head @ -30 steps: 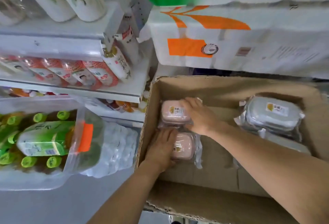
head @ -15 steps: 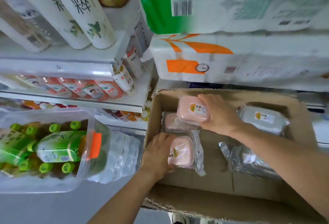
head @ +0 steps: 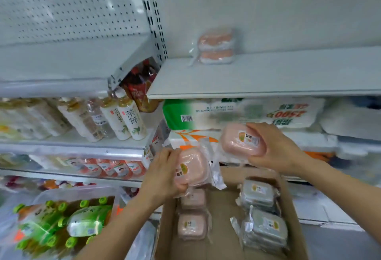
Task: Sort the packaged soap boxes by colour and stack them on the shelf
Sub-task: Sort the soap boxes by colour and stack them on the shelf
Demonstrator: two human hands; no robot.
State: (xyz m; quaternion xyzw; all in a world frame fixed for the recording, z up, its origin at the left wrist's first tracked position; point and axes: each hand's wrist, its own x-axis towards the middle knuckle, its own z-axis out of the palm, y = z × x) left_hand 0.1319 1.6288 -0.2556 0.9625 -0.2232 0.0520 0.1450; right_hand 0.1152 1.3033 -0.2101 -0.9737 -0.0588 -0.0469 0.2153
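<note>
White shop shelving fills the view, with a cardboard box (head: 224, 237) standing open at the bottom as the landmark. Above the box, the left hand (head: 162, 177) grasps one pink soap (head: 190, 169) in its clear wrap, fingers curled round its left edge. Up and to the right of that, the right hand (head: 276, 148) grasps a second pink soap (head: 242, 139), label facing the camera, held well clear of the box. Inside the box, two more pink packs (head: 191, 214) lie along the left wall, one behind the other, and grey packs (head: 261, 212) are piled along the right wall. High above the box, a bare white shelf (head: 268, 78) carries two pink packs stacked (head: 215, 47) near its back wall. Between the shelf and the box sit bagged paper goods (head: 206, 113). Left of the box, tea bottles (head: 123, 119) lean on a lower shelf, and green-capped bottles (head: 61, 222) sit wrapped in plastic.
</note>
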